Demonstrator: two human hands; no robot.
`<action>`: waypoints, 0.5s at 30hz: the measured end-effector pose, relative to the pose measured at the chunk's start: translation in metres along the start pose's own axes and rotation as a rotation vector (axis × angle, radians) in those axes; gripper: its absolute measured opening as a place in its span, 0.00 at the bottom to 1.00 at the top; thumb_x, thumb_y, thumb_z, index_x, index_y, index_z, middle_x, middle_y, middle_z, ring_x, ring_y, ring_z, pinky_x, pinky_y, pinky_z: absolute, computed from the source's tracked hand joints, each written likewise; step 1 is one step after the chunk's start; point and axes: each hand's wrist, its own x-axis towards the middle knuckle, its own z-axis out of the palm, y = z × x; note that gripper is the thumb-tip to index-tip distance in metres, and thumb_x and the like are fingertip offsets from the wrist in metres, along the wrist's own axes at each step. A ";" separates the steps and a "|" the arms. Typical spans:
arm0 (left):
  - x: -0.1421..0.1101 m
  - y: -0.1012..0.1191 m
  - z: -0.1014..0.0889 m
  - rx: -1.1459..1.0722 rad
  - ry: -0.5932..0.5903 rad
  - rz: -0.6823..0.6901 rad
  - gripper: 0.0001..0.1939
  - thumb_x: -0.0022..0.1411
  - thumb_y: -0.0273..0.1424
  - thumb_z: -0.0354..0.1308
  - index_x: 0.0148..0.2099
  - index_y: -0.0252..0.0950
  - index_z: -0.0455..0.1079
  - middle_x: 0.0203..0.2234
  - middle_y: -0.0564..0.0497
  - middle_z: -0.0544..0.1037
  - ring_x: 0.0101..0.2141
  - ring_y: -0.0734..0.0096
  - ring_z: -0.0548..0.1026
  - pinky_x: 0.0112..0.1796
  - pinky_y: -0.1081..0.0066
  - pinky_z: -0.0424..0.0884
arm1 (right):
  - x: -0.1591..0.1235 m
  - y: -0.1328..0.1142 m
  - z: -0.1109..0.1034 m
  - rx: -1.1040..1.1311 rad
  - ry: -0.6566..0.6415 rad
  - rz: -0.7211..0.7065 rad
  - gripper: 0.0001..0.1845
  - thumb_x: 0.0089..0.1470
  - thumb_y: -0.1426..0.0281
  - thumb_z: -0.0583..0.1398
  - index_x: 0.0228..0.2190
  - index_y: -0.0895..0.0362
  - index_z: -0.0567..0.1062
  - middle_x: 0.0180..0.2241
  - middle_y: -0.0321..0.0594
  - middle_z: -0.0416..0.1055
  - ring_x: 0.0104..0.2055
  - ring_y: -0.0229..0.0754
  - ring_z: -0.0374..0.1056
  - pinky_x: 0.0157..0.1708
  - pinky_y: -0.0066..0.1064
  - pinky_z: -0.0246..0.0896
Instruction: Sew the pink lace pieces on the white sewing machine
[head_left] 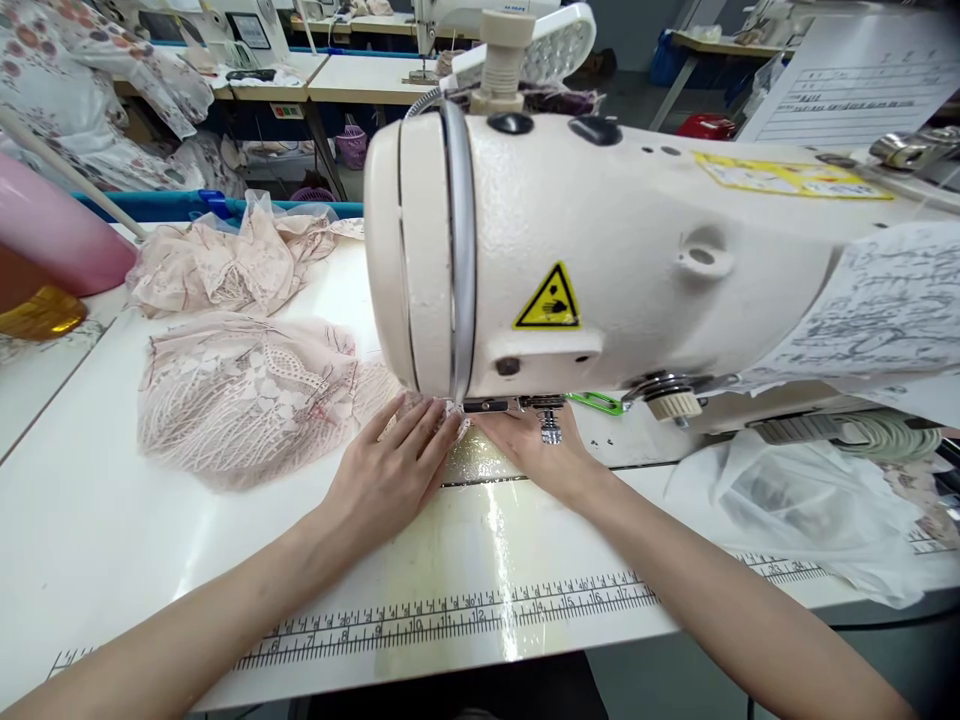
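Observation:
My left hand (pixel 397 460) lies flat, fingers stretched out, on a strip of pale pink lace fabric (pixel 375 388) beside the needle area of a sewing machine (pixel 600 260). To the left, the rest of the lace piece (pixel 247 400) spreads in a loose heap on the white table. My right hand (pixel 544 450) reaches under the machine head from the right. Its visible fingers are stretched toward the fabric's edge near the presser foot; the machine's metal parts partly cover them. The needle point is hidden by the machine head and my fingers.
Another bundle of pink fabric (pixel 232 255) lies further back. A pink thread cone (pixel 64 220) stands at left. Green thread snips (pixel 598 402) rest behind the needle. A translucent white bag (pixel 810 510) sits at right. A printed ruler (pixel 450 620) runs along the front edge. A person's floral sleeve (pixel 142 65) shows across.

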 end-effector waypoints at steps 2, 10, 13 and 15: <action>-0.001 -0.001 -0.001 -0.007 -0.016 0.002 0.19 0.68 0.28 0.52 0.59 0.31 0.68 0.51 0.40 0.77 0.51 0.53 0.76 0.53 0.53 0.69 | 0.001 -0.002 -0.001 -0.011 0.005 0.018 0.16 0.63 0.63 0.56 0.51 0.43 0.74 0.40 0.41 0.77 0.42 0.46 0.73 0.34 0.36 0.69; -0.006 -0.003 0.000 -0.074 -0.026 0.072 0.17 0.67 0.23 0.50 0.56 0.30 0.69 0.55 0.42 0.74 0.53 0.56 0.74 0.59 0.51 0.64 | -0.012 -0.013 -0.017 -0.094 0.057 -0.120 0.13 0.61 0.67 0.58 0.46 0.46 0.78 0.44 0.36 0.78 0.42 0.42 0.73 0.40 0.36 0.66; -0.006 -0.003 -0.001 -0.094 -0.009 0.049 0.15 0.67 0.24 0.51 0.53 0.32 0.71 0.53 0.44 0.75 0.52 0.58 0.75 0.60 0.52 0.64 | -0.011 -0.015 -0.019 -0.083 0.047 -0.145 0.13 0.62 0.66 0.58 0.46 0.47 0.79 0.44 0.36 0.78 0.37 0.40 0.73 0.41 0.36 0.65; -0.005 -0.003 -0.001 -0.105 -0.004 0.036 0.14 0.67 0.24 0.50 0.52 0.33 0.72 0.52 0.44 0.76 0.52 0.59 0.76 0.60 0.53 0.64 | -0.009 -0.017 -0.020 -0.064 0.038 -0.142 0.13 0.62 0.65 0.57 0.46 0.48 0.79 0.44 0.37 0.78 0.35 0.40 0.73 0.41 0.37 0.65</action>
